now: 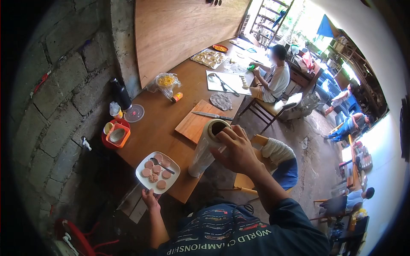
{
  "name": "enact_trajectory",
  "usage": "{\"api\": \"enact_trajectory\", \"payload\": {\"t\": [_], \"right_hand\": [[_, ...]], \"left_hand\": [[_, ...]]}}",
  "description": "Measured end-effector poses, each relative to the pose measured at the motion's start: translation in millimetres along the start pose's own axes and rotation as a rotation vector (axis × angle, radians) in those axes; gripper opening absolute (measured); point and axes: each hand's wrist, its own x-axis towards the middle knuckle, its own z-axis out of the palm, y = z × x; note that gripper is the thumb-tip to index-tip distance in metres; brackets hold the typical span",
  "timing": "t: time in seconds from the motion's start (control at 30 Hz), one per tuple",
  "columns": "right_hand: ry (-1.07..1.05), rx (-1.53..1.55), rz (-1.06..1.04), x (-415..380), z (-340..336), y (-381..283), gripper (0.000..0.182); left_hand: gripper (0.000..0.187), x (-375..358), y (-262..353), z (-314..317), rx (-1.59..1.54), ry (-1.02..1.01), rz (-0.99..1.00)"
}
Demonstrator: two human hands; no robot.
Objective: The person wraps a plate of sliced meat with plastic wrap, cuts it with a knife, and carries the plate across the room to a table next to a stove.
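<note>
My right hand (238, 149) grips the top rim of a tall roll of clear plastic wrap (202, 154), its fingers at the hollow core. The roll stands nearly upright at the table's near edge. My left hand (151, 200) holds the near edge of a white square plate (143, 181), with its fingers partly hidden beneath. On the plate lie several pink round slices (161, 184), a small crumbled heap (153, 177) and a dark-handled spoon (164, 167). Beyond the roll, a knife (212, 115) rests on a wooden cutting board (188, 126).
Left on the table (149, 128) are an orange container (124, 143), a clear lid (134, 113) and a black bottle (121, 94). A plastic-wrapped bowl (165, 81) stands further back. A seated person (275, 79) works at the far end. A chair (252, 170) stands right.
</note>
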Motion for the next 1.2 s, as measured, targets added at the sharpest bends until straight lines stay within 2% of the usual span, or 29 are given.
{"api": "enact_trajectory", "payload": {"t": [0.2,0.37,0.7,0.8,0.9,1.2], "right_hand": [[0.008,0.006,-0.005,1,2,0,0.036],[0.026,0.002,-0.001,3,1,-4,0.035],[0.052,-0.002,-0.017,-2,5,-3,0.036],[0.089,-0.004,-0.014,-1,5,-8,0.038],[0.070,-0.004,0.005,-1,5,-8,0.038],[0.069,-0.012,-0.013,-2,5,-11,0.038]], "left_hand": [[0.050,-4,3,5,-0.011,0.029,-0.009],[0.049,4,1,0,0.013,-0.034,-0.010],[0.050,2,-6,3,-0.002,0.031,-0.014],[0.056,8,-12,-3,0.013,-0.046,-0.008],[0.047,9,-18,1,-0.010,0.004,-0.022],[0.051,-6,-11,4,0.011,-0.007,-0.029]]}}
